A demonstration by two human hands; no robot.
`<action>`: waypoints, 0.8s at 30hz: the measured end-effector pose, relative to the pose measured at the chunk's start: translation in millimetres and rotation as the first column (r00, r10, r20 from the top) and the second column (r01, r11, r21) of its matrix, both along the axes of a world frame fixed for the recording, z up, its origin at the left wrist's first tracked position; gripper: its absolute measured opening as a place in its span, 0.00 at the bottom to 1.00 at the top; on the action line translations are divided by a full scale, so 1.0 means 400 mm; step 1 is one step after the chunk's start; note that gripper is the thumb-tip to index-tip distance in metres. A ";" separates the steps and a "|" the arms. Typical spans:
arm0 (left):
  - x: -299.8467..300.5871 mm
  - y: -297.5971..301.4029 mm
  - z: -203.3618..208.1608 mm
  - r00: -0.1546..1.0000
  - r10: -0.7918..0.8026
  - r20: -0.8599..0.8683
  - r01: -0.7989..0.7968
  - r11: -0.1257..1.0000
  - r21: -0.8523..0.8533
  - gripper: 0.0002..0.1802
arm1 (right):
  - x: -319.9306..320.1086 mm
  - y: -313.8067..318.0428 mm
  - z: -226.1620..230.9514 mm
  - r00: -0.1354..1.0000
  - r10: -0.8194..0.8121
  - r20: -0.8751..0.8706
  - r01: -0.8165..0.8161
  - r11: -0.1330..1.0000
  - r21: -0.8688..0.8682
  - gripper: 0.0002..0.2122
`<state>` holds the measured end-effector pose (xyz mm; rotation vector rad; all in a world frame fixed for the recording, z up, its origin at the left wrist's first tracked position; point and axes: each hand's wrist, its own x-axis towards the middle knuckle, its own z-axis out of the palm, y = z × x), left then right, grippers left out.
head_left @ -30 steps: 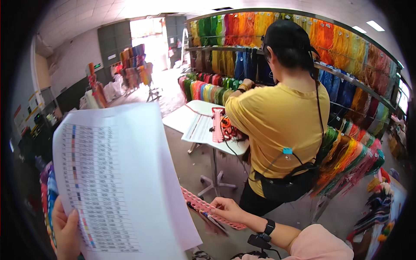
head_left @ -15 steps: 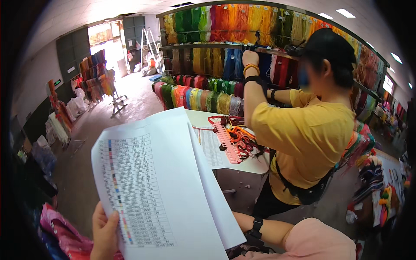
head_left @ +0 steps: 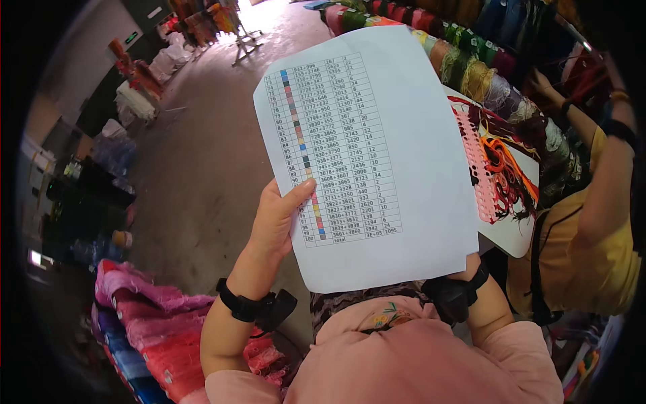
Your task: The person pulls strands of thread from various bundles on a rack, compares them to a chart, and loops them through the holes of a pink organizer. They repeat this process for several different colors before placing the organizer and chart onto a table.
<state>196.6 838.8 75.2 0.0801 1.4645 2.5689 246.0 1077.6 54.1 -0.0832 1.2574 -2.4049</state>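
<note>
My left hand grips the left edge of a white paper sheet, thumb lying on the front over a printed table with small colour swatches, fingers behind. The sheet is tilted and faces me. Behind its lower right corner is my right hand; only the part by the wrist shows, and its fingers are hidden. Just right of the paper, a pink thread holder with a row of notches lies on a white tabletop. Orange, dark red and black threads are looped on it.
A co-worker in a yellow top stands at the right with both arms raised. Thread hanks line a rack at the upper right. Pink and red hanks hang at my lower left. A thread stand is farther off on the grey floor.
My view has tipped down and toward the left, so the paper appears higher and to the right. My left hand still holds it. The co-worker now shows at the right edge.
</note>
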 end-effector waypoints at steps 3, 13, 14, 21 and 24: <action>-0.094 0.010 -0.011 0.989 -0.146 0.028 0.146 0.989 0.007 0.16 | -0.050 -0.003 0.003 0.998 -0.055 0.010 0.055 0.998 0.009 0.06; -0.461 -0.029 -0.031 0.929 -0.364 -0.064 0.356 0.928 -0.109 0.13 | -0.281 -0.107 0.021 0.956 -0.292 0.032 0.290 0.956 0.051 0.05; -0.506 -0.040 -0.026 0.923 -0.375 -0.079 0.364 0.922 -0.128 0.13 | -0.320 -0.112 0.026 0.946 -0.324 0.024 0.321 0.944 0.070 0.05; -0.778 -0.101 -0.040 0.887 -0.462 -0.019 0.459 0.884 -0.089 0.13 | -0.408 -0.072 0.054 0.775 -0.590 -0.226 0.594 0.559 0.578 0.05; -0.886 -0.106 -0.072 0.894 -0.446 -0.028 0.444 0.894 -0.062 0.13 | -0.338 -0.052 0.068 0.819 -0.538 -0.196 0.498 0.500 0.709 0.08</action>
